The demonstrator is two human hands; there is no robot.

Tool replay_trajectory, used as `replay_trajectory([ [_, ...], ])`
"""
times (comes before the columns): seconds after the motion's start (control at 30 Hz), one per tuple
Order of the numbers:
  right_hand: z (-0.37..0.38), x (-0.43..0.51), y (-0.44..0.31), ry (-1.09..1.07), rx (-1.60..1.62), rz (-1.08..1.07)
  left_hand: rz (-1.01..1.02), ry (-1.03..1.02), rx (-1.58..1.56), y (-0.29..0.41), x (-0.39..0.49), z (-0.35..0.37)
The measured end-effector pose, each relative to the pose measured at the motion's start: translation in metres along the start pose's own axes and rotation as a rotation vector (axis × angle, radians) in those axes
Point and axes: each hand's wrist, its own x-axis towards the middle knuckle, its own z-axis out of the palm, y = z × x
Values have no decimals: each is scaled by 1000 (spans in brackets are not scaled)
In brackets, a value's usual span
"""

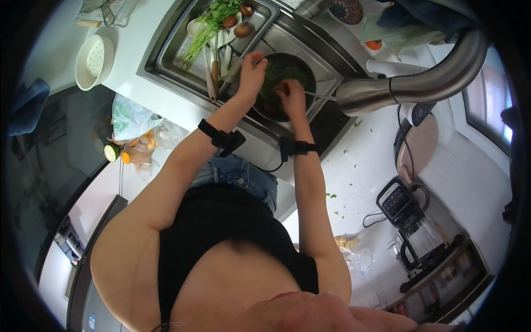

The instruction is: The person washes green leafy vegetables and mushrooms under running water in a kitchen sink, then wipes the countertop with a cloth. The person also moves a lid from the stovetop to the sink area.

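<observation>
A dark round pot or basin point(269, 114) stands in the stainless steel sink, with leafy greens point(280, 70) in water inside it. My left hand point(253, 76) hovers at the pot's left rim, fingers loosely curled and apart, with nothing visible in them. Over the greens is my right hand point(292, 97), its fingertips bent down towards the leaves; whether they pinch any leaf is hidden. From the steel faucet point(365, 95) a thin stream of water point(319, 96) runs into the pot, just right of my right hand.
A steel drain tray point(166, 62) left of the pot holds leafy stalks point(195, 45), mushrooms point(243, 29) and long-handled utensils point(215, 79). A white colander point(94, 62) sits farther left. Leaf scraps dot the right counter point(344, 182), where a blender-like appliance point(415, 232) stands.
</observation>
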Motion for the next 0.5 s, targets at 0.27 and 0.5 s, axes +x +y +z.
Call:
replay_trajectory([
  [0.27,-43,-7,-41,350,567,164,-222,-356,-694,-12,-37,81],
  [0.5,-61,-6,-49,328,580,64,-535,-259,-818,-6,-41,85],
])
